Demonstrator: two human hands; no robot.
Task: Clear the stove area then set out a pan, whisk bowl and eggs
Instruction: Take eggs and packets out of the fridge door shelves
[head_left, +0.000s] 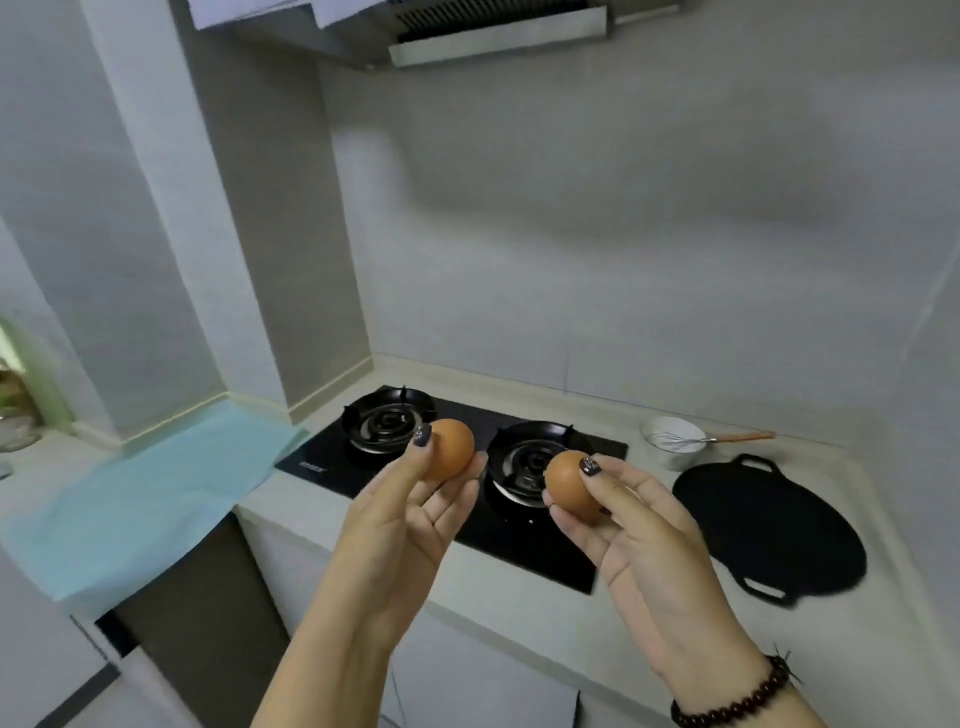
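She's standing at the counter with a brown egg in each hand, held up over the front of the two-burner gas hob (467, 486). The left hand (410, 512) pinches its egg, the left egg (448, 448), between the thumb and the fingertips, palm turned up toward her; the right hand (631, 525) does the same with the right egg (570, 483), thumb pressed on its top and the fingers curled beneath. Both burners look bare, with nothing sitting on the pan supports, so I'd judge the clearing of the stove area done. To the right of the hob, a flat black pan (769, 525) with two loop handles already lies on the pale countertop (810, 654), and just behind it stands a small white bowl (671, 441) with a wire whisk (711, 439) resting inside, its orange handle jutting out to the right. So pan and whisk bowl seem to be set out, and the eggs are the last piece: they are in the air, not yet on the counter. What's left, as I read it, is to lay both down somewhere near the bowl where they won't roll. A light blue cloth (140, 488) covers the counter to the left of the hob.
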